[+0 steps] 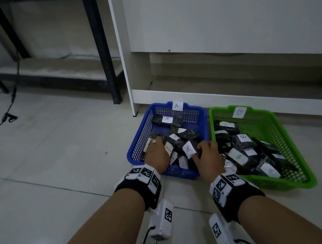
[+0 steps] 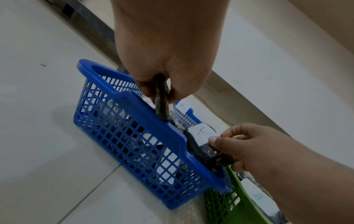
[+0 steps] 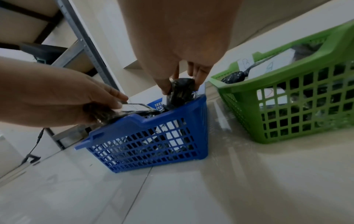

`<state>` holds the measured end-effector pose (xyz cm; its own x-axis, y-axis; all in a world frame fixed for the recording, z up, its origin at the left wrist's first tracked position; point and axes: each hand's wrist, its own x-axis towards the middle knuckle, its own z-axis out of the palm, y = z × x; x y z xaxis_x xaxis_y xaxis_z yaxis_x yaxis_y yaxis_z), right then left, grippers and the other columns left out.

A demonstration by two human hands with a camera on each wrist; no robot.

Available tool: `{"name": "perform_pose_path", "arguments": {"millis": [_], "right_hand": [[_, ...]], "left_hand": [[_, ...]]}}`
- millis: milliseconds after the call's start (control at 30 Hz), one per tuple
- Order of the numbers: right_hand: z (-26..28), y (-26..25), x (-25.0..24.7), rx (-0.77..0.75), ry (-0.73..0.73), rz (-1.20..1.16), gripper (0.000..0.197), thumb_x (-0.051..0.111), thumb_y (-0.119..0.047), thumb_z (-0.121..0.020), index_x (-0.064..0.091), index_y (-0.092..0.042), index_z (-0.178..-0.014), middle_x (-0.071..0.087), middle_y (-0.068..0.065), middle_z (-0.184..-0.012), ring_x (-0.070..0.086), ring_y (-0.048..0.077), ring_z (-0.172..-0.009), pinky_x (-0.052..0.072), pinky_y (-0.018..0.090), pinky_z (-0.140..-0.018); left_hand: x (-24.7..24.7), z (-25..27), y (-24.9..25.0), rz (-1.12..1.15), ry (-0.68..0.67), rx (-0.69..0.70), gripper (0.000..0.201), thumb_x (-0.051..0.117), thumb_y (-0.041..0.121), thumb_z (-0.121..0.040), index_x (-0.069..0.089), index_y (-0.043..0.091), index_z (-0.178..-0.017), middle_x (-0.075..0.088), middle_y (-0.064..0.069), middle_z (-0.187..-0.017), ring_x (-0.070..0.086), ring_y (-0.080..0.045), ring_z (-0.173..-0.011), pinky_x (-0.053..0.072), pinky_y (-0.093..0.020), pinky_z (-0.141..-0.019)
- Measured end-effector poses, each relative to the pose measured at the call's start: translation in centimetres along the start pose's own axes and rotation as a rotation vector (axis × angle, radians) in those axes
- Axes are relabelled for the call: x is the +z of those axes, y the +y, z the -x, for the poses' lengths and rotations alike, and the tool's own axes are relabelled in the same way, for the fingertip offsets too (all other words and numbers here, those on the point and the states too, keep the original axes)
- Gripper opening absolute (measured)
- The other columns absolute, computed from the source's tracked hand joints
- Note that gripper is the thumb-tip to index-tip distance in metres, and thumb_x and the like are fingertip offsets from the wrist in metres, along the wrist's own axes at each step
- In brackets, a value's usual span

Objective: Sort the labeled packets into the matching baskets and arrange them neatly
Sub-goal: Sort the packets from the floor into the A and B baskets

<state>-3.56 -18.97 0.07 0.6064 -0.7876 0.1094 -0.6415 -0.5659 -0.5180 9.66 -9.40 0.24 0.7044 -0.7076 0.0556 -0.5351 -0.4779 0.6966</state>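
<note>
A blue basket (image 1: 138, 136) tagged A and a green basket (image 1: 281, 125) tagged B stand side by side on the floor. Each holds several dark packets with white labels. My left hand (image 1: 156, 142) is inside the blue basket at its left wall and grips a dark packet (image 2: 161, 104) standing on edge. My right hand (image 1: 199, 149) is at the blue basket's right side. It pinches a packet by its white A label (image 1: 188, 148), thumb on the label (image 2: 201, 133). The right wrist view shows those fingers around the packet's dark top (image 3: 180, 91). B-labelled packets (image 1: 242, 138) lie piled in the green basket.
A white cabinet (image 1: 173, 94) stands right behind both baskets. A black shelf leg (image 1: 115, 94) is at the back left, with a black cable (image 1: 9, 118) on the floor near it. Pale floor tiles (image 1: 64, 156) spread to the left and in front.
</note>
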Motion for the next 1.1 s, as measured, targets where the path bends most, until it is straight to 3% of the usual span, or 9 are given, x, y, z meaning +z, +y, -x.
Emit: {"name": "perform_pose_path", "arguments": {"millis": [133,333,467,567,667,767,933,1100], "right_hand": [[-0.6,0.1,0.7,-0.024,-0.048,0.05,0.022,0.054,-0.027,-0.092,0.049,-0.011,-0.106,0.047,0.012,-0.113,0.054,0.031,-0.095,0.041,0.033,-0.071],[-0.8,0.2,1.5,-0.063,0.006,0.194,0.045,0.049,-0.027,-0.093,0.036,-0.027,-0.137,0.053,0.012,-0.11,0.051,0.031,-0.103,0.039,0.039,-0.084],[-1.0,0.9,2.5,-0.103,0.026,0.282,0.039,0.059,-0.024,-0.087,0.05,-0.023,-0.125,0.057,0.013,-0.104,0.05,0.033,-0.101,0.036,0.041,-0.085],[-1.7,1.5,2.7,-0.09,-0.045,0.344,0.03,0.044,-0.026,-0.094,0.048,-0.023,-0.123,0.054,0.008,-0.114,0.04,0.03,-0.113,0.027,0.04,-0.09],[-2.2,1.9,2.9,-0.096,-0.085,0.365,0.032,0.04,-0.032,-0.094,0.052,-0.02,-0.121,0.054,0.004,-0.12,0.032,0.027,-0.121,0.024,0.04,-0.093],[-2.2,2.1,3.2,-0.085,-0.143,0.408,0.037,0.039,-0.038,-0.094,0.054,-0.019,-0.122,0.05,0.004,-0.128,0.025,0.028,-0.129,0.023,0.043,-0.098],[-2.3,2.0,3.1,-0.117,-0.187,0.451,0.045,0.035,-0.045,-0.094,0.044,-0.022,-0.132,0.03,0.001,-0.142,0.018,0.03,-0.132,0.022,0.046,-0.099],[-2.6,2.2,2.7,-0.067,-0.308,0.426,0.056,0.023,-0.055,-0.095,0.025,-0.031,-0.145,0.033,-0.007,-0.147,0.006,0.028,-0.141,0.01,0.056,-0.11]], "left_hand": [[0.7,-0.5,-0.4,0.127,0.057,-0.038,0.031,0.049,0.0,-0.088,0.045,0.004,-0.119,0.058,-0.017,-0.116,0.056,-0.031,-0.106,0.047,-0.044,-0.093],[1.9,-0.3,-0.9,-0.167,-0.118,-0.06,0.06,0.062,0.014,-0.085,0.033,-0.003,-0.134,0.04,-0.02,-0.133,0.045,-0.032,-0.121,0.039,-0.037,-0.101],[1.4,-0.2,-0.8,-0.198,-0.067,-0.047,0.055,0.064,0.013,-0.083,0.038,0.002,-0.131,0.029,-0.018,-0.138,0.049,-0.033,-0.114,0.039,-0.033,-0.098],[1.6,0.0,-1.2,-0.181,0.007,-0.011,0.056,0.067,0.009,-0.079,0.042,0.012,-0.129,0.038,-0.012,-0.133,0.053,-0.03,-0.111,0.046,-0.038,-0.096],[1.9,-0.1,-1.3,-0.217,0.025,-0.002,0.044,0.061,0.006,-0.08,0.049,0.014,-0.122,0.047,-0.008,-0.126,0.055,-0.027,-0.105,0.049,-0.035,-0.088],[2.1,-0.4,-1.3,-0.365,-0.076,-0.038,0.04,0.053,0.016,-0.09,0.052,0.012,-0.13,0.043,-0.01,-0.129,0.05,-0.026,-0.112,0.044,-0.034,-0.094],[2.6,0.1,-1.0,-0.722,-0.188,0.119,0.039,0.04,0.028,-0.097,0.045,0.012,-0.133,0.034,-0.014,-0.136,0.036,-0.034,-0.122,0.05,-0.044,-0.089],[2.9,-0.5,-1.1,-0.666,-0.262,0.011,0.056,0.022,0.047,-0.099,0.028,0.017,-0.145,0.025,-0.008,-0.151,0.029,-0.029,-0.136,0.036,-0.048,-0.103]]}}
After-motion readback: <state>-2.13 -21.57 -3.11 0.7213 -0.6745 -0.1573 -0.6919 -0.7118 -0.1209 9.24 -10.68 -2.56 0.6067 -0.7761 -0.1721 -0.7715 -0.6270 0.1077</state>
